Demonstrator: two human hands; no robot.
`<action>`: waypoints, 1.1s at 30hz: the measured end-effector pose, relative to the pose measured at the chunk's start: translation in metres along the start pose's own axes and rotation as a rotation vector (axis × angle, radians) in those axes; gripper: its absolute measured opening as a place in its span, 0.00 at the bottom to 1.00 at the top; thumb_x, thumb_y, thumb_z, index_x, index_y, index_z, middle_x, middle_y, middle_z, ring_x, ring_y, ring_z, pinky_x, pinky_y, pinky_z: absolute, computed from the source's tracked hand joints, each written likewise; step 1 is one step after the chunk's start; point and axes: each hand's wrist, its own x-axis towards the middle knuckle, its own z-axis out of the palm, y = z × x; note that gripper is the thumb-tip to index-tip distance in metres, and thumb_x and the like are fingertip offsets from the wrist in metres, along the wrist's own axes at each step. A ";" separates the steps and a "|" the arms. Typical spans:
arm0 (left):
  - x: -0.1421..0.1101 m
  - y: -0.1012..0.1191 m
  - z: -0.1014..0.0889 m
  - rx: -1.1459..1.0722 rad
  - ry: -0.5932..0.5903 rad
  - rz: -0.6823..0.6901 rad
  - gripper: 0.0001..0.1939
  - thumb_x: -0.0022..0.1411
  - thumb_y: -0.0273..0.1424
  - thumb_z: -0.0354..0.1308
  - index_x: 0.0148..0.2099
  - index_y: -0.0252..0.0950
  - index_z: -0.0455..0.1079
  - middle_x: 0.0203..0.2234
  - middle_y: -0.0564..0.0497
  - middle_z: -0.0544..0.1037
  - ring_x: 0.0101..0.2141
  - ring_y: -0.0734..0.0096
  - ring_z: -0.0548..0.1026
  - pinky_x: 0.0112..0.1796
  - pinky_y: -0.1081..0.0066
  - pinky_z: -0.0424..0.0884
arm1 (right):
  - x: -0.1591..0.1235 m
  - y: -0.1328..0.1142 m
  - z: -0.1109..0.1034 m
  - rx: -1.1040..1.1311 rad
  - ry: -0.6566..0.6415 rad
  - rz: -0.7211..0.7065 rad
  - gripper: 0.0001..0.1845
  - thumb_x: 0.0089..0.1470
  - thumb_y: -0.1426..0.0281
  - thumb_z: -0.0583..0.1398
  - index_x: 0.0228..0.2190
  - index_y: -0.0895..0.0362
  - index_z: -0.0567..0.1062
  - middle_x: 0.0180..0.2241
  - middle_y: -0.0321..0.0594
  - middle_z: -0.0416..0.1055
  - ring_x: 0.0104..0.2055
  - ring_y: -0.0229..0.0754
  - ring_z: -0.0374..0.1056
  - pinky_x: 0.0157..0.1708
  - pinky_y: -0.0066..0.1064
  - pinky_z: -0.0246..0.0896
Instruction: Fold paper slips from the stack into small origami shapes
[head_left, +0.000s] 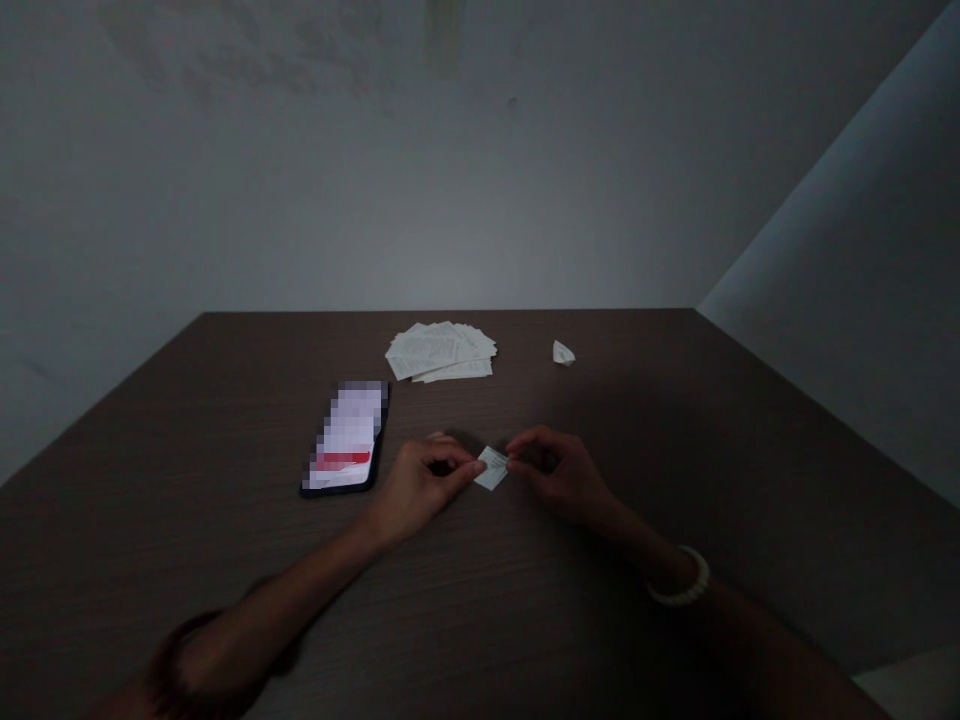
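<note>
A small folded piece of paper [492, 469] with faint print is held between my two hands, just above or on the table [450, 620]; I cannot tell which. My left hand [424, 482] pinches its left corner between thumb and fingers. At the opposite corner, the fingertips of my right hand [562, 470] are closed on the paper too. The paper shows as a diamond shape, one corner toward me. A light beaded bracelet circles my right wrist, and a dark band is on my left forearm.
Left of my hands lies a phone [341, 440] with its screen lit and partly blurred. Farther back is a spread pile of printed paper sheets [439, 350]. A small folded paper piece [562, 353] sits to the right of it. The wall [450, 200] rises behind the table's far edge.
</note>
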 end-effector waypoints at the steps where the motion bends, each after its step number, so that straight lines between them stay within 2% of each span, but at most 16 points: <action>1: 0.000 0.001 0.000 0.015 -0.003 0.009 0.10 0.62 0.34 0.60 0.32 0.35 0.77 0.27 0.50 0.77 0.31 0.69 0.71 0.33 0.70 0.65 | 0.000 0.000 0.000 -0.005 -0.004 0.000 0.07 0.48 0.71 0.65 0.34 0.55 0.77 0.26 0.35 0.73 0.23 0.34 0.59 0.24 0.26 0.54; 5: 0.001 0.004 0.000 0.030 -0.053 0.062 0.09 0.63 0.33 0.59 0.34 0.35 0.77 0.27 0.50 0.76 0.32 0.69 0.71 0.33 0.70 0.65 | 0.000 -0.001 -0.002 -0.021 -0.019 -0.041 0.09 0.51 0.71 0.63 0.37 0.55 0.76 0.29 0.36 0.72 0.25 0.34 0.59 0.25 0.27 0.54; 8: 0.001 0.005 0.000 0.020 -0.063 0.096 0.08 0.63 0.32 0.58 0.34 0.36 0.77 0.28 0.50 0.76 0.32 0.69 0.71 0.35 0.70 0.65 | 0.000 -0.003 -0.003 -0.045 -0.085 -0.120 0.09 0.53 0.69 0.63 0.39 0.54 0.76 0.30 0.37 0.72 0.28 0.36 0.61 0.28 0.29 0.56; 11: 0.001 0.007 0.000 0.018 -0.073 0.116 0.09 0.63 0.31 0.58 0.33 0.35 0.76 0.27 0.51 0.76 0.31 0.69 0.71 0.35 0.70 0.65 | 0.002 -0.005 -0.002 -0.076 -0.142 -0.187 0.04 0.54 0.67 0.63 0.33 0.55 0.76 0.30 0.37 0.73 0.31 0.38 0.64 0.34 0.32 0.57; 13: 0.001 0.008 0.000 0.015 -0.083 0.119 0.09 0.63 0.30 0.58 0.32 0.35 0.76 0.26 0.51 0.75 0.31 0.69 0.71 0.34 0.70 0.64 | 0.002 -0.005 -0.002 -0.077 -0.144 -0.198 0.05 0.55 0.67 0.62 0.29 0.55 0.75 0.31 0.38 0.73 0.33 0.39 0.65 0.35 0.32 0.57; 21: -0.001 0.007 0.002 0.039 -0.107 0.118 0.12 0.65 0.31 0.55 0.31 0.34 0.75 0.26 0.51 0.74 0.31 0.70 0.70 0.34 0.70 0.63 | 0.003 -0.005 -0.002 -0.087 -0.141 -0.187 0.07 0.55 0.69 0.63 0.26 0.56 0.72 0.31 0.38 0.73 0.35 0.39 0.67 0.38 0.34 0.57; 28: 0.000 0.007 0.001 0.190 -0.131 0.099 0.20 0.68 0.36 0.50 0.25 0.34 0.68 0.21 0.53 0.69 0.28 0.70 0.66 0.31 0.70 0.61 | 0.003 -0.004 -0.001 -0.141 -0.151 -0.169 0.08 0.57 0.69 0.61 0.26 0.56 0.73 0.30 0.36 0.74 0.32 0.38 0.65 0.38 0.34 0.57; 33: 0.001 0.007 0.007 0.382 -0.138 0.144 0.19 0.68 0.34 0.51 0.24 0.34 0.65 0.21 0.52 0.69 0.30 0.66 0.66 0.34 0.66 0.61 | 0.003 -0.003 0.002 -0.353 -0.135 -0.196 0.06 0.56 0.70 0.60 0.27 0.56 0.74 0.32 0.39 0.73 0.35 0.41 0.65 0.40 0.36 0.56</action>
